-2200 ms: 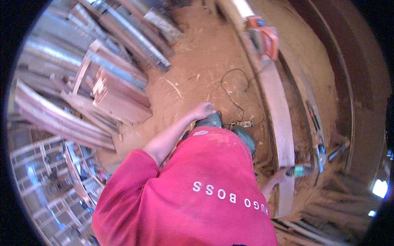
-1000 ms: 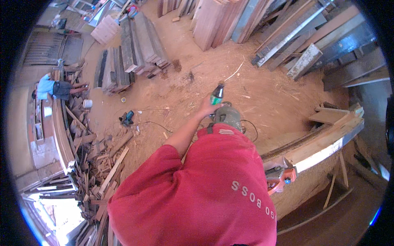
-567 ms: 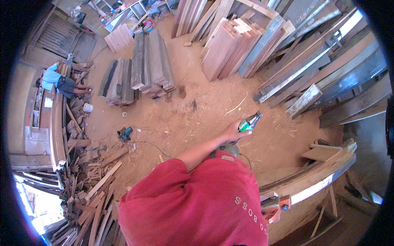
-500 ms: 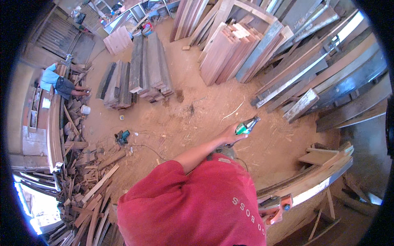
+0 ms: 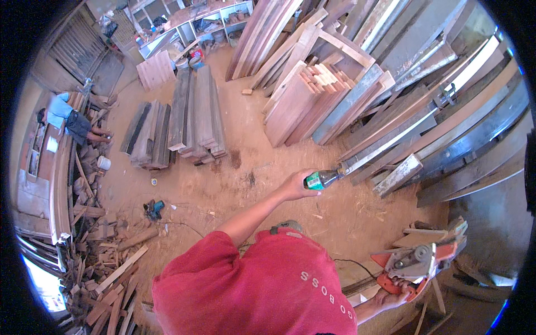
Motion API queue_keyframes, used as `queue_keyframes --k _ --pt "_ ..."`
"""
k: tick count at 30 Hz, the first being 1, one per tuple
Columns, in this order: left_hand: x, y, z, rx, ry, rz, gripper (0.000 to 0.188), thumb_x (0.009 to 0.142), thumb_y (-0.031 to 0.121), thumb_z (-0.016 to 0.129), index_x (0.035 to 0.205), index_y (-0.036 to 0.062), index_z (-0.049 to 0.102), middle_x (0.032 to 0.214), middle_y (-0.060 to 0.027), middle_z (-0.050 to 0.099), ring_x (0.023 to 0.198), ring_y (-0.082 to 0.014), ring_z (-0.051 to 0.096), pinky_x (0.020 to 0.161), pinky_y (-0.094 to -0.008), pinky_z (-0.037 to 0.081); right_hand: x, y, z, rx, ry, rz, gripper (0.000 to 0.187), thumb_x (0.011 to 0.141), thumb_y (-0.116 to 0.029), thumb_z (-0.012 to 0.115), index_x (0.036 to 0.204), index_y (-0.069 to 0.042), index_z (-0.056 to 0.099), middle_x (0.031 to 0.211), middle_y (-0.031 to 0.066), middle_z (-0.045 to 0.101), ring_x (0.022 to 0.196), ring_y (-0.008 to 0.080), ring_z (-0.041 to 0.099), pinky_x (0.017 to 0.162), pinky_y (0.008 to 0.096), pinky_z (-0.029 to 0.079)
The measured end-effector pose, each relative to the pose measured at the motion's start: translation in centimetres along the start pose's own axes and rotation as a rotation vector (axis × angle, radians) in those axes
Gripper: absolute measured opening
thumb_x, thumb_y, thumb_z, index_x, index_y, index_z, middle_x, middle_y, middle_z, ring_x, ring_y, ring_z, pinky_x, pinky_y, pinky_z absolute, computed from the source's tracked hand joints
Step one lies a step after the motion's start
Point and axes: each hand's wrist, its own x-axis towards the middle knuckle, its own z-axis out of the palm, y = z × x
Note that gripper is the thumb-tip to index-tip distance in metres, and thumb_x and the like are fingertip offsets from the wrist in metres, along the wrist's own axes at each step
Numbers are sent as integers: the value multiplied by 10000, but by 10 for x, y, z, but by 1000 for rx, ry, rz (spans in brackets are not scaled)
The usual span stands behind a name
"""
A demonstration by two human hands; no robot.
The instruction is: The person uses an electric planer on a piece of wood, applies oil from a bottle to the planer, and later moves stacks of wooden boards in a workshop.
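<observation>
- Two things are in your grasp: a bottle (image 5: 320,179) in your left hand (image 5: 297,185) and an orange-and-grey power saw (image 5: 420,259) in your right hand (image 5: 389,301).
- Expect the saw to be the heavy one: it looks stiff, bulky and metal-rich, so its weight probably pulls at your wrist when carried one-handed.
- Best hold for it is where your fingers are now, wrapped around the orange handle (image 5: 386,280); keep them off the grey metal side, which looks hard-edged.
- Mind the black cord (image 5: 357,263) near the saw; it is likely flexible and could snag or drag.
- Treat the bottle as light and perhaps slippery. You can't tell here whether it is glass or plastic, so handle it as breakable; your grip around the body, behind the neck, seems sound.
- By looks, the bottle is dark, with a green label showing a pale patch. It tilts well over, neck pointing to your right, above the brown floor (image 5: 190,184) ahead of you.
- The saw sits out to your right, held up near some boards (image 5: 419,241), its grey round-hubbed face showing between orange parts. Whether the blade is covered, you can't tell.
</observation>
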Motion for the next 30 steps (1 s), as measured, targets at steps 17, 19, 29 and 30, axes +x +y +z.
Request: queue_keyframes --k 17,19,29,30 --pt "68 154 -44 417 1 724 714 613 376 837 1260 180 608 1103 -69 658 972 -274 649 845 -441 516 -63 -14 59 685 -259 312 906 835 -641 602 1467 -46 344 1275 175 527 1068 266 551 880 436 477" --pt "87 182 -18 598 3 995 566 690 333 793 1222 223 635 1075 -40 656 976 -244 644 848 -433 518 -63 -10 55 794 -265 374 921 833 -653 599 1474 -47 332 1296 177 518 1093 270 547 904 441 474" --pt "98 324 46 752 -100 1532 395 810 176 609 1184 284 677 1130 32 642 1038 -185 604 1002 -426 435 -75 -14 69 1274 -177 421 997 824 -712 583 1508 -56 273 1402 188 473 1217 292 527 1020 466 457" --pt "94 331 52 759 -111 1572 396 805 177 612 1181 282 678 1127 36 641 1041 -184 601 1005 -425 430 -75 -20 67 1299 -165 414 1004 823 -718 582 1511 -57 267 1413 189 469 1229 294 525 1032 469 456"
